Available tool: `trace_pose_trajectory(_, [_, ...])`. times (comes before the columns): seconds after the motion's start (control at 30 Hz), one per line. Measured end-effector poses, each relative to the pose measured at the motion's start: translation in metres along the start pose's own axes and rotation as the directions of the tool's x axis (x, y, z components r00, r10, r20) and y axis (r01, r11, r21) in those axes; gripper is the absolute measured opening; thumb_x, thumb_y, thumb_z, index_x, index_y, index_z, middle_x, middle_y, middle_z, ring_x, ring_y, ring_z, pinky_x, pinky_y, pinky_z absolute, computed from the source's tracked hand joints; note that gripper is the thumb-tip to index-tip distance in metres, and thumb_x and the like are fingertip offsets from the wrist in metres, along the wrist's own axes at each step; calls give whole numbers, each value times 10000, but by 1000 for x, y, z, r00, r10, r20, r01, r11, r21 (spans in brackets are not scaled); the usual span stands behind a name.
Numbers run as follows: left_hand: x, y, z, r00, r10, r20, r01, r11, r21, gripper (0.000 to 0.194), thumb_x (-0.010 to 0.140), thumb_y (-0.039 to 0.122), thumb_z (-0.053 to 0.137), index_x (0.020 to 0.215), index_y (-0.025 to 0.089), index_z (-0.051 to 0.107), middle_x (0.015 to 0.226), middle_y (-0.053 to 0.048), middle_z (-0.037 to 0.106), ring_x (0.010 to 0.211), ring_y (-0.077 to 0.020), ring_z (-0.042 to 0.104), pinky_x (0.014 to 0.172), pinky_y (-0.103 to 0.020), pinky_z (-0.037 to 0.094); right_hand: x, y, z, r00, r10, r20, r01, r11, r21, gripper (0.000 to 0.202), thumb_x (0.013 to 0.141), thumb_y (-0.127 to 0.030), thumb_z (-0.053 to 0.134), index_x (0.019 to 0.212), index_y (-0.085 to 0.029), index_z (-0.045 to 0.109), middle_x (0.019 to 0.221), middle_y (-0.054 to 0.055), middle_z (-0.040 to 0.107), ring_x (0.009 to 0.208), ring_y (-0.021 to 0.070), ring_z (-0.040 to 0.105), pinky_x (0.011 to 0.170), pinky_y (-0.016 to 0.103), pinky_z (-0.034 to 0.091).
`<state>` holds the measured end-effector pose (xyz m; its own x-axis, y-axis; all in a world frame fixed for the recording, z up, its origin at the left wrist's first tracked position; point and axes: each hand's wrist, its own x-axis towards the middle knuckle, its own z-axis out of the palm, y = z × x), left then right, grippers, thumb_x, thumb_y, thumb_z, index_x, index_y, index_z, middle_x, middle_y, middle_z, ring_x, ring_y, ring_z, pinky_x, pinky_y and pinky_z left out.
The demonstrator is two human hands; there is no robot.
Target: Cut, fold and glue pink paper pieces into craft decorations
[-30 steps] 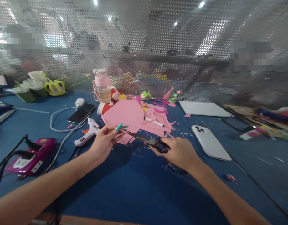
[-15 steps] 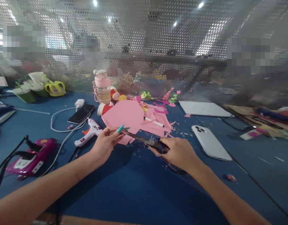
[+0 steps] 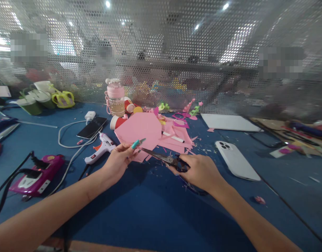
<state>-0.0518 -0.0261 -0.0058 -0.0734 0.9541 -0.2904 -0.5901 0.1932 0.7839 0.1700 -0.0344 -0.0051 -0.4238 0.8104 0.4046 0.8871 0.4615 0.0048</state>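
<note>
- Above the blue table, near its middle, the scissors point leftward with their blades nearly together; their tip now sits just beside the left fingers, drawn back slightly from half a second ago.
- The right hand is curled closed around the scissors' handles, much as before.
- The left hand still pinches a small pink piece between thumb and fingers, the thumb tipped a little further toward the scissors than in the first frame; the piece's exact shape is too small to tell.
- Just beyond the hands, a large pink sheet lies unmoved, with a white marker on the pink paper to its right.
- Left of the sheet are a white glue gun and a black phone; a white phone lies right of the right hand.
- The whole view has shifted slightly.
</note>
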Motion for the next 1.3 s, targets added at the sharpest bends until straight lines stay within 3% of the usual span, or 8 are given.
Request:
trace_pose_trajectory(0.2, [3,-1,-3,999,-10,48,11,999,-38,188,622,-24,656,553,116,550,750,-44,679,642,-110,628,638,-206,499,-1,-1,2,1000,-15,-26,14,1000,-5,425,756,-508,429,481,-188,484,416,6,542,385,123,502,415,220,223])
trace_pose_trajectory(0.67, [-2,0,1,999,-15,28,16,1000,-22,180,613,12,673,552,127,548,679,9,678,597,-91,624,626,-180,502,0,-4,0,1000,5,-10,-5,1000,11,429,771,-504,423,473,-197,457,415,17,559,391,143,535,410,227,235])
trace_pose_trajectory(1.3, [0,-5,-1,1000,-22,18,23,999,-43,204,619,-30,651,553,120,528,622,-15,653,585,-100,623,602,-192,496,-1,-4,4,1000,6,-10,-6,1000,26,420,751,-499,446,472,-189,494,410,4,546,382,125,513,410,220,224])
